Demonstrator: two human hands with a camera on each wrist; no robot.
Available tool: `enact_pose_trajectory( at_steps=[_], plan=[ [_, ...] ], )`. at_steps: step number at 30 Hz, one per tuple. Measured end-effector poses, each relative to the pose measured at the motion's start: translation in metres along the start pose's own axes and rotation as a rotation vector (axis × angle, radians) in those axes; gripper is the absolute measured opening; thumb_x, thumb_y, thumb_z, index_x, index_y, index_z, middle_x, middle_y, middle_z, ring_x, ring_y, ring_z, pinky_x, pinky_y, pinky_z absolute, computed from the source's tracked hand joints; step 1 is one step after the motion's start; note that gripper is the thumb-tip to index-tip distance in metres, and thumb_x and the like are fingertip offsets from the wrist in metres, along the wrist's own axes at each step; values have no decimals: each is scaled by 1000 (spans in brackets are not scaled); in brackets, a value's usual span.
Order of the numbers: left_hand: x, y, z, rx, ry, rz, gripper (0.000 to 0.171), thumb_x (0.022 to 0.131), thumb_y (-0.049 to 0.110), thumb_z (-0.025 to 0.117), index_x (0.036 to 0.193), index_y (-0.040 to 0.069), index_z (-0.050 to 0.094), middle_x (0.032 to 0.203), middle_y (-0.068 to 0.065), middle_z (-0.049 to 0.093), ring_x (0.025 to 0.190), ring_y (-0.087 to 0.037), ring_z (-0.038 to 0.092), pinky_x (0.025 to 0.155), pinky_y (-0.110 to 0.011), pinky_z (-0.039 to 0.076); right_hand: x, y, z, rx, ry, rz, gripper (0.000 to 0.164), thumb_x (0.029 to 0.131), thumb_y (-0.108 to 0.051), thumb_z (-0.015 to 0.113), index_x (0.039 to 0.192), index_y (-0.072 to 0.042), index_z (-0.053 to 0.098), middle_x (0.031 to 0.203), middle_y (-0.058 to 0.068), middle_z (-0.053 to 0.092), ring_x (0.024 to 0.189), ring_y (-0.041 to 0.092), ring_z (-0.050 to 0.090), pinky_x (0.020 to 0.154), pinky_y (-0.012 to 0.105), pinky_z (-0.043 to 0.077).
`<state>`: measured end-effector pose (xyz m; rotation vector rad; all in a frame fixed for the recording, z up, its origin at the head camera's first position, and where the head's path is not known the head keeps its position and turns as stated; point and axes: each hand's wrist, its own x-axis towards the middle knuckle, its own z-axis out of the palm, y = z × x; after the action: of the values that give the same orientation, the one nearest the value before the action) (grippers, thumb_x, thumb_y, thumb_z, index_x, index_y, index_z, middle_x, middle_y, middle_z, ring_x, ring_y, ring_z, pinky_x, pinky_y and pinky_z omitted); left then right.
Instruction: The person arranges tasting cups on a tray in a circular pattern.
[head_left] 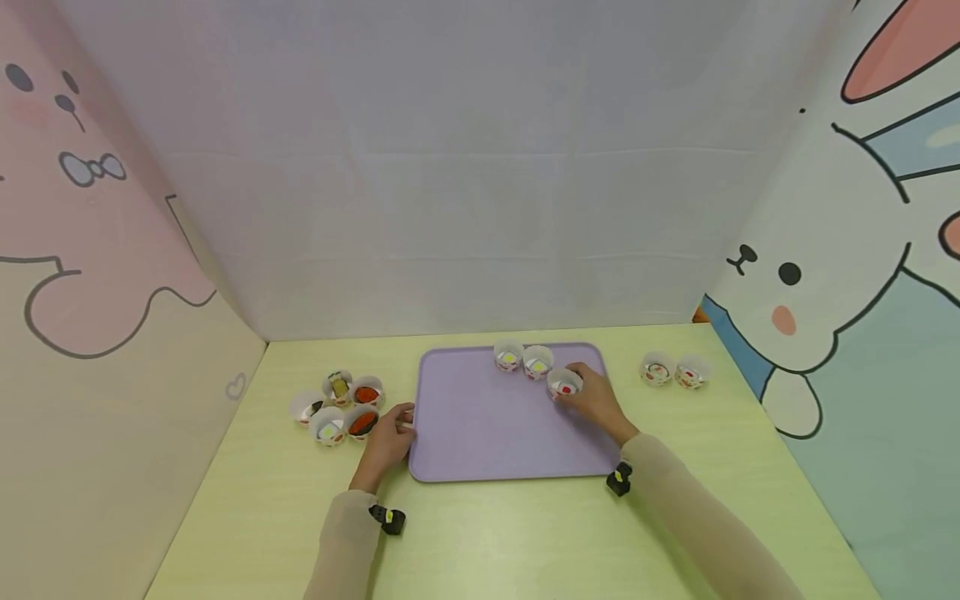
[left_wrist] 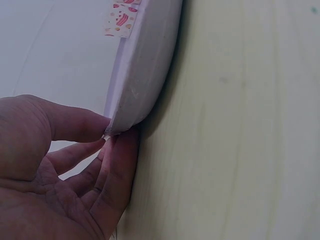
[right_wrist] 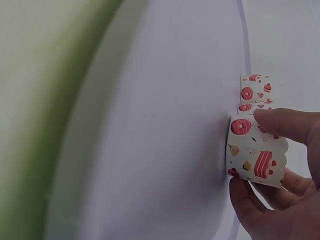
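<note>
A lilac tray [head_left: 480, 425] lies on the table. At its left edge my left hand [head_left: 388, 442] pinches the rim; the left wrist view shows the thumb above the tray rim [left_wrist: 135, 80] and fingers under it. My right hand [head_left: 596, 398] grips a white paper baking cup [head_left: 564, 384] with a red piece inside, at the tray's upper right. In the right wrist view that cup [right_wrist: 257, 150] has printed cakes and donuts, with thumb and fingers on opposite sides. Two more cups, one [head_left: 508, 357] beside the other [head_left: 537, 362], stand at the tray's back, each showing something yellow inside.
Several paper cups cluster left of the tray, including one [head_left: 362, 422] with red-orange filling and one [head_left: 328, 427] with a yellowish piece. Right of the tray stand two cups, one [head_left: 656, 369] next to another [head_left: 693, 372]. A white curtain [head_left: 465, 208] hangs behind the table.
</note>
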<state>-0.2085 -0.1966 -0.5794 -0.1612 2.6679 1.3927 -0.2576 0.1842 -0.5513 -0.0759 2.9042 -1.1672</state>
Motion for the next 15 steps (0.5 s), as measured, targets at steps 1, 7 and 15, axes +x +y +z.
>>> enact_pose_trajectory(
  at_steps=[1, 7, 15],
  plan=[
    [0, 0, 0, 0, 1, 1, 49, 87, 1, 58, 136, 5, 55, 118, -15, 64, 93, -21, 63, 70, -30, 53, 0, 0, 0, -1, -2, -3, 57, 77, -16, 81, 126, 0, 56, 123, 21, 64, 110, 36, 61, 93, 50, 48],
    [0, 0, 0, 8, 6, -3, 49, 88, 2, 58, 136, 5, 55, 118, -15, 64, 96, -22, 64, 72, -32, 54, 1, -1, 2, -17, -5, -5, 61, 76, -18, 81, 129, -1, 55, 125, 21, 63, 110, 36, 61, 93, 51, 48],
    [0, -1, 0, 8, 2, -7, 49, 88, 3, 58, 136, 6, 55, 119, -14, 63, 96, -23, 64, 73, -32, 54, 1, -6, 3, -13, -31, 32, 64, 77, -17, 81, 132, -4, 52, 128, 20, 62, 112, 34, 59, 94, 50, 47]
  ],
)
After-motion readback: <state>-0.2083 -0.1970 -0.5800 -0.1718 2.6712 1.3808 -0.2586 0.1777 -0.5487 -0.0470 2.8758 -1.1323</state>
